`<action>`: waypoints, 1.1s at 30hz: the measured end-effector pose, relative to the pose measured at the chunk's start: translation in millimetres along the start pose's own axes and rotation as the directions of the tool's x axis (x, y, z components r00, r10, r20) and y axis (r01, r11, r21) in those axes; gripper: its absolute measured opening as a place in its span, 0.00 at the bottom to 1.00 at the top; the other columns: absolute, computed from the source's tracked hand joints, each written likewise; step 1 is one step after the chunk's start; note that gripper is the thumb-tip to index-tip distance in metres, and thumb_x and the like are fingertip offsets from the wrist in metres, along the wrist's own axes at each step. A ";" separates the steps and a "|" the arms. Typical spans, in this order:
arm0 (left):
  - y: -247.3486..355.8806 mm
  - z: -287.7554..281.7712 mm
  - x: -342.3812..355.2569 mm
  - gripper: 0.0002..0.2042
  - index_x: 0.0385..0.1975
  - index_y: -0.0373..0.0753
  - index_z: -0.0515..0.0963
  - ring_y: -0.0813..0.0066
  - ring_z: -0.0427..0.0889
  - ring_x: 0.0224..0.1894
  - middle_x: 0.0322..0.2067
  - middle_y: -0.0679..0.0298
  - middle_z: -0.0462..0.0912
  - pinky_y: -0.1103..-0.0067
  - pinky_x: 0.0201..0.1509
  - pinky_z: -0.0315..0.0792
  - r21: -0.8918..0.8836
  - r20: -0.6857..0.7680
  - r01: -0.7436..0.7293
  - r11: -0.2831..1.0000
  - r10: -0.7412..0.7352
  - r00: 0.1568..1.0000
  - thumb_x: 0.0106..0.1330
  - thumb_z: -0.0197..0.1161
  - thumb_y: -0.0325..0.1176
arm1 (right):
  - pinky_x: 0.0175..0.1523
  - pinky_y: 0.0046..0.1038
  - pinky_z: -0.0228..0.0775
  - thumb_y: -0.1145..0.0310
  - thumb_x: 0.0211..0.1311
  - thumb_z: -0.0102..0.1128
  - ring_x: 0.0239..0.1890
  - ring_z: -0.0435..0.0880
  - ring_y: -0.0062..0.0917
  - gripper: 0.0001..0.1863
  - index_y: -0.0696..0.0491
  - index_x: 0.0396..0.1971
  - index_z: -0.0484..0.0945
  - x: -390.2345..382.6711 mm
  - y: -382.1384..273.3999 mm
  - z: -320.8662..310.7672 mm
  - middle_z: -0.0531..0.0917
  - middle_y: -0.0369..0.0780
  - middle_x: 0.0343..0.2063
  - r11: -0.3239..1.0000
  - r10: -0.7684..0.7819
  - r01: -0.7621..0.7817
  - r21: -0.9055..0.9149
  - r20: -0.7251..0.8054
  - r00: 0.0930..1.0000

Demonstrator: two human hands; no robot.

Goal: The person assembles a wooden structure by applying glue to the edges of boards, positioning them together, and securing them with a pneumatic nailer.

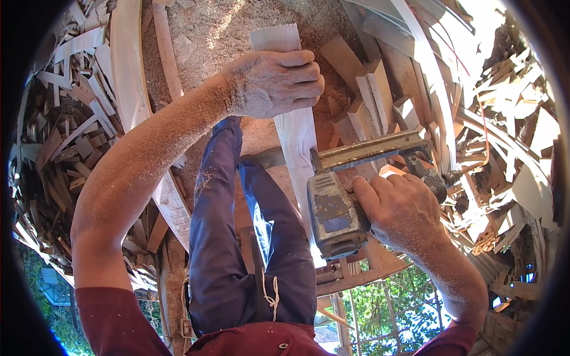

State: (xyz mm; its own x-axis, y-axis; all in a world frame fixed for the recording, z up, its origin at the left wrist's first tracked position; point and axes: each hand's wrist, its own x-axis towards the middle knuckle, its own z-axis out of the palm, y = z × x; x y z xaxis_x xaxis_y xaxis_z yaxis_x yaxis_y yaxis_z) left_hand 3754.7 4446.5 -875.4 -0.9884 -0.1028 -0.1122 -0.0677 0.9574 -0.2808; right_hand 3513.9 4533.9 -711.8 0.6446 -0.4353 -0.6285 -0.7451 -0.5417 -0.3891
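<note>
My left hand (276, 83) is wrapped over the upper part of a pale wooden board (295, 139), fingers curled round its right edge. The board runs lengthwise from beyond that hand down beside my right thigh. In my right hand (401, 210) is the handle of a worn air nail gun (335, 210), with its long magazine stretching to the right. The nail gun's nose lies at the board's right edge; whether it presses on the wood I cannot tell. Sawdust coats both hands and forearms.
A thin orange air hose (485, 133) leads off from the nail gun's right end. Long planks (130, 65) lie at the left, and upright wood blocks (371, 98) stand at the right. Heaps of wood offcuts (65, 136) line both sides. Sawdust (219, 35) covers the ground ahead.
</note>
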 end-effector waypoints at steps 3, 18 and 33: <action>-1.5 1.2 4.3 0.14 0.60 0.52 0.66 0.91 0.69 0.62 0.55 0.81 0.72 0.90 0.70 0.63 0.005 0.025 -0.037 0.999 0.037 0.999 0.76 0.50 0.38 | 0.24 0.26 0.71 0.68 0.57 0.64 0.20 0.79 0.20 0.14 0.56 0.42 0.79 -1.6 0.3 -4.0 0.75 0.34 0.18 0.998 0.057 -0.057 -0.003 0.116 0.992; -31.3 16.2 -12.0 0.34 0.56 0.49 0.72 0.70 0.62 0.69 0.54 0.70 0.72 0.59 0.81 0.45 -0.454 -0.019 -0.008 0.891 0.000 1.000 0.48 0.75 0.53 | 0.33 0.31 0.76 0.62 0.34 0.79 0.27 0.84 0.28 0.38 0.53 0.53 0.77 24.2 23.0 -33.8 0.80 0.37 0.25 0.995 0.074 -0.075 0.066 0.015 0.997; -48.9 54.3 -8.9 0.16 0.42 0.42 0.81 0.65 0.80 0.48 0.40 0.60 0.80 0.69 0.55 0.73 -0.883 0.469 0.415 -0.218 -0.378 0.798 0.72 0.59 0.49 | 0.34 0.30 0.76 0.68 0.37 0.80 0.27 0.85 0.27 0.35 0.51 0.52 0.77 52.8 37.7 -62.0 0.82 0.36 0.28 0.994 0.059 -0.057 0.088 -0.015 0.998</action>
State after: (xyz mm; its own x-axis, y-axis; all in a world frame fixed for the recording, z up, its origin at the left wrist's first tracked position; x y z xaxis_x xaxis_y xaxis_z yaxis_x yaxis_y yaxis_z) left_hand 3774.2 4386.0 -912.5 -0.6994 -0.5709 -0.4301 -0.5161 -0.0129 0.8564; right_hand 3530.5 4445.9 -717.8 0.6020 -0.4773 -0.6401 -0.7931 -0.4502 -0.4102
